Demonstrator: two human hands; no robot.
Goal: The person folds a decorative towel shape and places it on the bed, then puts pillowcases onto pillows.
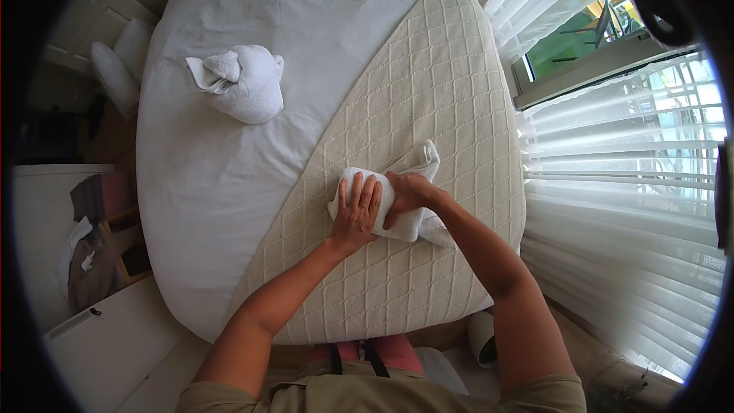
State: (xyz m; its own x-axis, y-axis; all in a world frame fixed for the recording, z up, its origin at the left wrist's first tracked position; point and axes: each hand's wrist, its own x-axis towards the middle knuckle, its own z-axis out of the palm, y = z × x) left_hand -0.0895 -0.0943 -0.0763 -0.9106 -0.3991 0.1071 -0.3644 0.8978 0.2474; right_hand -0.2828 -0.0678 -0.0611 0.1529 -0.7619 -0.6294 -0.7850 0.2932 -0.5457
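Observation:
A white towel (403, 228), partly rolled with loose ends at its right side, lies on the cream quilted bedspread (375, 275). My left hand (357, 213) rests on top of the rolled part, fingers stretched out and slightly apart. Beside it, my right hand (410, 194) grips the towel's middle, its thumb pointing toward me and its fingers curled over the far side. One towel end sticks up beyond the right hand, and another spreads out under the right wrist. Farther up the bed stands a second white towel (256, 88), folded into a rounded shape with a knotted top.
White sheet (222, 191) covers the bed's left part. Sheer curtains (612, 183) hang by a window on the right. Pillows (118, 76) lie beyond the left edge of the bed. A white bin (482, 336) stands on the floor near the bed's front right corner.

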